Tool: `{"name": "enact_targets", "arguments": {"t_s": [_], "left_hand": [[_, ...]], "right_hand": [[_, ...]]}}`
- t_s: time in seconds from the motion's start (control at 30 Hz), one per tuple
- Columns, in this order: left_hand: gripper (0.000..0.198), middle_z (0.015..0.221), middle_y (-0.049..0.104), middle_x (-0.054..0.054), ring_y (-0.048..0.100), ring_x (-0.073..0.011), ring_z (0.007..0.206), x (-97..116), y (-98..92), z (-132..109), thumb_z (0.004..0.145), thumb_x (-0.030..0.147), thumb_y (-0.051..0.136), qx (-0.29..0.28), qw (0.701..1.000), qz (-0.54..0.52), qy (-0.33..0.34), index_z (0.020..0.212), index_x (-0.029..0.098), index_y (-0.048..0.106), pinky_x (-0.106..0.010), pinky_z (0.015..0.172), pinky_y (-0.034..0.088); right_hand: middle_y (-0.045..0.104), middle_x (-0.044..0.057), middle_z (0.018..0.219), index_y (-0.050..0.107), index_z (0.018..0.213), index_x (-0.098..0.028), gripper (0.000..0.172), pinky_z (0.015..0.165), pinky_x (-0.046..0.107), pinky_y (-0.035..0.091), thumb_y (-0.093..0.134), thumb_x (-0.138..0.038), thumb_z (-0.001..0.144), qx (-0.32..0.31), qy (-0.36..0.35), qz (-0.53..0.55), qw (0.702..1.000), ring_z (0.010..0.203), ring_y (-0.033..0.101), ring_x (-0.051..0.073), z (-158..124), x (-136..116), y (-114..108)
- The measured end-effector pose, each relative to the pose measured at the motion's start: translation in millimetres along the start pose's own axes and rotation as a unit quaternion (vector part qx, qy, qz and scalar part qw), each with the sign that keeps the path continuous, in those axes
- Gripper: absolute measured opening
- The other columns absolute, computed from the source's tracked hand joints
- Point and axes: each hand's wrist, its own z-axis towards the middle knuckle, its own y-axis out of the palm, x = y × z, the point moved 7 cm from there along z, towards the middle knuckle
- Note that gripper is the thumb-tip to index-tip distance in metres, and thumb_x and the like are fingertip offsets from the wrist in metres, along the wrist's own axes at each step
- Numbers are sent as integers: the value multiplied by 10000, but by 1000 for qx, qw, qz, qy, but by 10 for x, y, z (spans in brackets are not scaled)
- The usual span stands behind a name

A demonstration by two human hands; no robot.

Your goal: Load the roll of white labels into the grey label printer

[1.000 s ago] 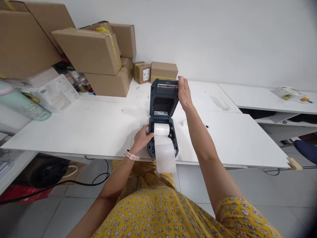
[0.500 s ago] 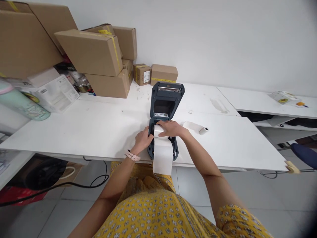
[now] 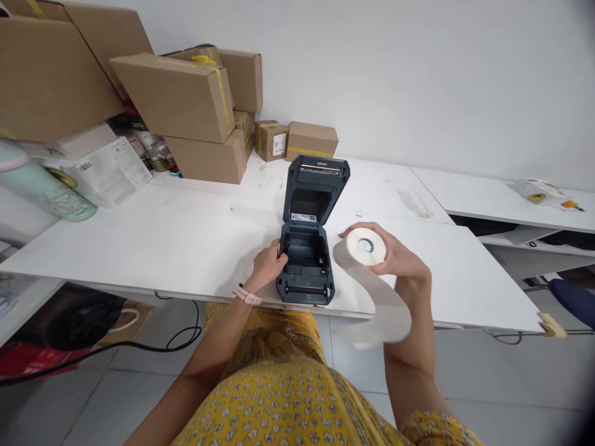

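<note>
A yellow patterned garment (image 3: pixel 297 402) fills the bottom edge, cut off by the frame. Just above it, a loose strip of paper (image 3: pixel 385 310) trails down from the paper roll (image 3: pixel 367 246) and past the table's near edge; its lower end is blurred. The right hand (image 3: pixel 402 263) grips the roll from behind, fingers curled around it and mostly hidden. The roll is held above the table, just right of the printer (image 3: pixel 304 275). Its flat round end faces the camera, so its axis points up towards the viewer.

The left hand (image 3: pixel 266 267), with a pale wristband (image 3: pixel 246 293), rests against the printer's left side, fingertips hidden inside the open bay. The dark printer's long side runs near to far, and its lid (image 3: pixel 317 189) stands open at the far end.

The white table (image 3: pixel 162 238) is scuffed. Cardboard boxes (image 3: pixel 179 96) are stacked at its far left, beside a blurred green bottle (image 3: pixel 44 192). A plain white wall (image 3: pixel 418 74) stands behind.
</note>
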Motion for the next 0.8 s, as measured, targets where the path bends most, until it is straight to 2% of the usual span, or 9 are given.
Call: {"name": "enact_targets", "arguments": {"t_s": [0.1,0.2,0.27,0.37,0.47,0.6,0.63,0.7,0.8], "left_hand": [[590,1057,749,-120,698,-310,989,6,-2,-1,887,250,436,0,1000,-1,1,1471,171,462,-387,836,494],[592,1032,748,-115,694,-310,979,16,-11,-1,883,253,442,4,1000,5,-3,1468,167,470,-383,829,491],[591,1008,748,-107,694,-302,960,20,-16,-6,879,249,444,5,1000,6,-9,1464,168,478,-374,818,490],[592,965,744,-92,693,-280,920,21,-16,-12,875,245,442,8,1000,-1,-13,1462,175,489,-353,799,486],[597,942,739,-86,689,-273,888,11,-5,-3,870,251,443,16,1000,-9,-5,1460,171,496,-350,784,484],[587,912,735,-78,683,-263,859,-1,10,16,871,256,446,22,1000,-13,5,1447,163,507,-341,768,482],[584,898,733,-73,681,-259,846,0,11,16,871,255,448,22,1000,-14,6,1445,165,510,-338,761,480],[582,873,729,-66,677,-254,820,5,8,12,868,255,453,21,1000,-16,5,1441,168,516,-334,747,475],[587,873,728,-60,671,-250,814,7,5,-3,871,268,460,18,999,-31,4,1448,176,515,-332,747,471]], "right_hand": [[627,89,1345,549,1301,-268,685,1074,433,461,826,-315,676,100,101,-2,990,1266,579,305,-427,415,-162],[597,100,1364,558,1284,-247,664,1053,441,474,773,-270,656,159,188,1,969,1247,575,301,-655,910,-82],[596,109,1350,563,1276,-225,665,1042,447,487,749,-258,638,176,216,18,960,1226,586,299,-727,1157,19],[586,105,1389,546,1329,-242,701,1057,460,493,760,-297,664,175,231,57,956,1255,585,293,-875,1353,99],[618,87,1385,568,1341,-291,672,1123,487,451,793,-358,712,187,244,99,946,1302,579,279,-1168,1486,10],[700,95,1199,613,1237,-260,660,1130,549,427,837,-438,642,413,276,101,862,1239,621,294,-1587,1806,-381],[695,91,1205,609,1233,-260,701,1122,536,436,858,-432,600,442,282,93,847,1241,617,291,-1592,1890,-421],[709,85,1144,636,1180,-249,714,1055,496,495,887,-414,532,438,297,86,844,1176,644,289,-1439,2042,-425],[712,59,860,673,962,-209,563,872,464,574,869,-487,513,419,299,97,852,922,695,282,-1096,2112,-453]]}}
